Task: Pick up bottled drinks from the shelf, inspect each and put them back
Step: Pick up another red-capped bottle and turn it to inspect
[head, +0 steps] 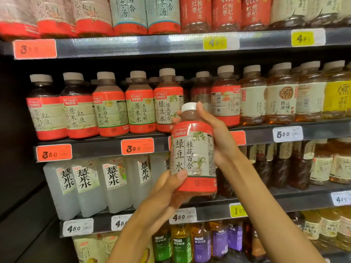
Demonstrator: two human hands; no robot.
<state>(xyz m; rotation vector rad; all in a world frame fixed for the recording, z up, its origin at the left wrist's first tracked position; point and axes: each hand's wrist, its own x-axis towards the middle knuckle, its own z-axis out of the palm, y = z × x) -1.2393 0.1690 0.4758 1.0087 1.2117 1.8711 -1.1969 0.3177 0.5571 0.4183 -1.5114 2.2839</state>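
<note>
Both my hands hold a bottled drink (192, 149) upright in front of the shelves, label facing me. It has a white cap, a red band and a pale label with green plant drawings. My left hand (167, 194) grips its lower part from the left, thumb across the label. My right hand (218, 137) grips it from the right, with fingers reaching up to the neck. Behind the held bottle, on the middle shelf (102, 147), stands a row of similar red-labelled bottles (140, 109).
Shelves fill the view. Red and pale bottles (197, 14) line the top shelf, amber drinks (279, 99) stand at the right, cloudy white bottles (114, 185) sit below left, green and purple bottles (199, 242) at the bottom. Price tags (136, 149) line the shelf edges.
</note>
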